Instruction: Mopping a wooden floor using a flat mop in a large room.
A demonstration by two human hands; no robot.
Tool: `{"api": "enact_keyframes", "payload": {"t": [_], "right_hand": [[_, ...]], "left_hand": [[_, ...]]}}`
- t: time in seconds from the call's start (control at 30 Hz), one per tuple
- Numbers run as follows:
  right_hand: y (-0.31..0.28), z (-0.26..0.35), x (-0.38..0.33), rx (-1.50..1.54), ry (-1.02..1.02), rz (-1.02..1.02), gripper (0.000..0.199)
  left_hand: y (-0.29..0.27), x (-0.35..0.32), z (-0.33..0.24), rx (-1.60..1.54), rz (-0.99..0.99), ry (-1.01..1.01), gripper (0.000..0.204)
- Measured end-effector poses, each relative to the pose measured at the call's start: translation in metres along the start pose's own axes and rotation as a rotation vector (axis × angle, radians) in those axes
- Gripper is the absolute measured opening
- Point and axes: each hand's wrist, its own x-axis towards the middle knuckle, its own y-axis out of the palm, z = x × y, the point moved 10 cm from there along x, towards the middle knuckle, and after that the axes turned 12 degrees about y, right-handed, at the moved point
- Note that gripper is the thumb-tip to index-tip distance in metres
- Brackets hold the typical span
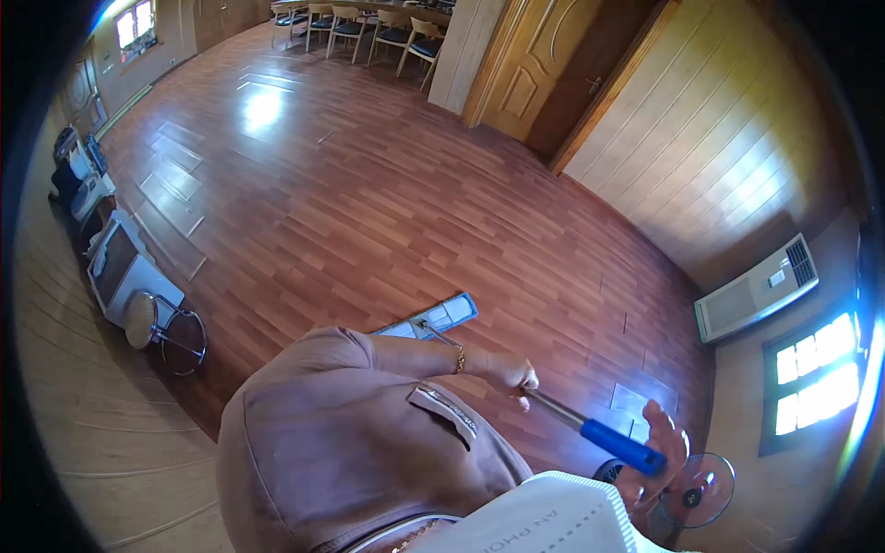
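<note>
A flat mop reaches across the lower middle of the head view. Its pale blue-white mop head (442, 315) lies on the wood-look floor, partly hidden behind my left forearm. My left hand (510, 372), with a gold bracelet at the wrist, is wrapped round the metal pole (556, 408). Toward the lower right the pole ends in a blue grip (622, 446). Against the end of that grip is my right hand (678, 442), its fingers stretched out and apart rather than closed round it.
Beside my right hand stands a round fan (698, 490). A white wall unit (756, 289) sits low near the bright window (815, 376). At left are a round stool (143, 320) and a white board-like piece (138, 267). Several chairs (347, 28) line a far table; a wooden door (544, 60) is beyond.
</note>
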Motion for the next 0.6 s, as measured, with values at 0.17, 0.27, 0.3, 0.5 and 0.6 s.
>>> {"api": "enact_keyframes", "payload": {"t": [0.17,0.27,0.3,0.5,0.6], "right_hand": [[0.019,0.016,0.009,-0.129,0.084,-0.041,0.041],[0.031,0.010,0.003,-0.040,0.048,0.222,0.029],[0.030,0.007,0.008,-0.032,0.049,0.225,0.029],[0.085,0.035,0.026,-0.036,-0.055,0.619,0.022],[0.106,0.039,0.037,0.016,-0.125,0.718,0.021]], "left_hand": [[0.048,-0.025,0.060,-0.263,0.018,-0.025,0.043],[0.054,-0.043,0.084,-0.101,0.054,-0.074,0.033],[0.056,-0.048,0.083,-0.102,0.051,-0.082,0.033],[0.030,-0.082,0.061,0.213,-0.175,-0.116,0.027],[0.019,-0.102,0.058,0.255,-0.229,-0.180,0.024]]}}
